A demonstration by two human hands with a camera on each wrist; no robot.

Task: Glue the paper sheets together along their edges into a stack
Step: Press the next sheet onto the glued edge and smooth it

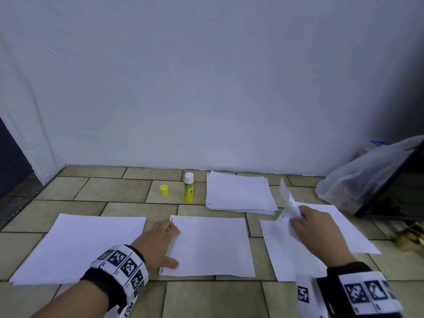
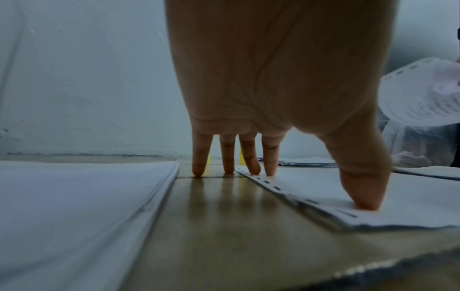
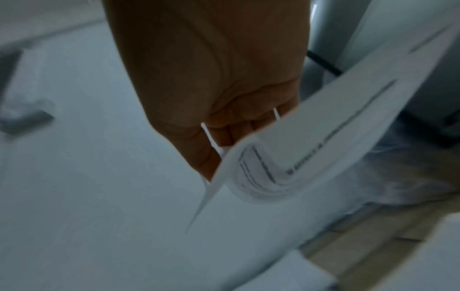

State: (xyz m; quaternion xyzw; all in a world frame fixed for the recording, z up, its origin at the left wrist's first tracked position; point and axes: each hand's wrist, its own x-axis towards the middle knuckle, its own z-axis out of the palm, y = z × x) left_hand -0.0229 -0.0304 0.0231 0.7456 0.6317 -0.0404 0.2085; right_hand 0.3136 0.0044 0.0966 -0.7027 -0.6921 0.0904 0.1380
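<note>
Tiled floor (image 1: 137, 187) against a white wall: left hand (image 1: 160, 242), fingers (image 2: 251, 157) spread straight, pins the middle sheet (image 1: 211, 246); right hand (image 1: 316, 228) grips a curling sheet (image 1: 288, 203). Beyond the fingers, the uncapped glue stick (image 1: 188, 187) risks drying; misaligned edges could bond crooked.

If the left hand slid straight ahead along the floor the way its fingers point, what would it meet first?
Probably the glue stick. The left hand presses the middle sheet's punched edge, fingers aimed toward the wall; bare tile lies between. The yellow cap sits slightly left of that line, though depth is uncertain.
</note>
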